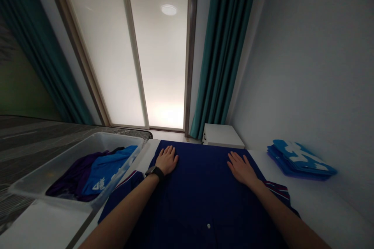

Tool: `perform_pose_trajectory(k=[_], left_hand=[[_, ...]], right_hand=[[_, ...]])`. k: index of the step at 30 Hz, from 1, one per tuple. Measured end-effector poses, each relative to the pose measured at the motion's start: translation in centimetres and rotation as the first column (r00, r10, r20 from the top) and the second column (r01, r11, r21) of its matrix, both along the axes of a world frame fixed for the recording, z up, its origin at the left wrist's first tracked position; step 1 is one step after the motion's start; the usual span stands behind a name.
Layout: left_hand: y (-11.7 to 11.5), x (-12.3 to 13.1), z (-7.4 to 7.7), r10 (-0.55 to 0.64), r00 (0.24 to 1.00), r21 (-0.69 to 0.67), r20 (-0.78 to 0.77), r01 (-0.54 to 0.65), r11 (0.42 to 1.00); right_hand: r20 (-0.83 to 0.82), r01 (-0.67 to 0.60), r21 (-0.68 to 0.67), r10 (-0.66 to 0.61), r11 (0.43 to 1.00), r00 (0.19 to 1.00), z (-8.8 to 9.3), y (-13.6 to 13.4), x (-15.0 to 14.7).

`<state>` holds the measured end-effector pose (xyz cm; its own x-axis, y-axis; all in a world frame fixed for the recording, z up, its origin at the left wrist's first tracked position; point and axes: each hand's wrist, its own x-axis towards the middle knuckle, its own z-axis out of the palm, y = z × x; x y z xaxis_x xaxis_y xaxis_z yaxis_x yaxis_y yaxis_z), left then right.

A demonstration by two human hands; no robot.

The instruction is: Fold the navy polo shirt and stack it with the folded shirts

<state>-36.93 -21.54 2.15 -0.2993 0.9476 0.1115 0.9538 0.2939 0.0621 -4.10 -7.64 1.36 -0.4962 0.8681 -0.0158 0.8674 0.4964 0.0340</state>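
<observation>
Both hands, left hand (167, 159) and right hand (241, 168), lie flat with fingers released on the dark blue buttoned shirt (201, 194) near the white worktop's (321, 202) far edge; smoothing evenly outward should remove creases.

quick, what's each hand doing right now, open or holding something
Left hand: open, palm flat on the dark blue shirt, holding nothing.
Right hand: open, flat on the same shirt, holding nothing.
</observation>
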Motion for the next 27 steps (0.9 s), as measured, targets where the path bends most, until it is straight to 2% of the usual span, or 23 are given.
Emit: perform_pose_trajectory(k=[5,7,10,12,19,27], left_hand=[[-3.3,4.0,0.6,-0.182,0.983,0.020,0.016,0.182,0.983],[-4.7,5.6,0.6,-0.245,0.969,0.022,0.039,0.244,0.969],[-6.1,6.9,0.2,-0.280,0.957,0.018,0.071,0.280,0.960],[-6.4,7.2,0.0,-0.289,0.954,0.029,0.075,0.287,0.957],[-4.9,6.4,-0.3,-0.303,0.950,0.032,0.074,0.301,0.953],[-1.3,4.4,-0.4,-0.310,0.947,0.013,0.080,0.310,0.951]], right_hand=[[-0.051,-0.081,-0.069,0.077,0.994,0.996,0.4,-5.4,-1.4],[-0.061,-0.071,-0.124,0.063,0.990,0.996,0.6,-7.7,-1.9],[-0.062,-0.048,-0.161,0.038,0.986,0.997,0.7,-10.3,-2.3],[-0.066,-0.050,-0.153,0.041,0.987,0.997,0.7,-11.0,-2.5],[-0.073,-0.069,-0.151,0.058,0.986,0.996,0.4,-9.5,-3.1],[-0.042,-0.068,-0.168,0.062,0.983,0.997,0.8,-6.1,-4.5]])
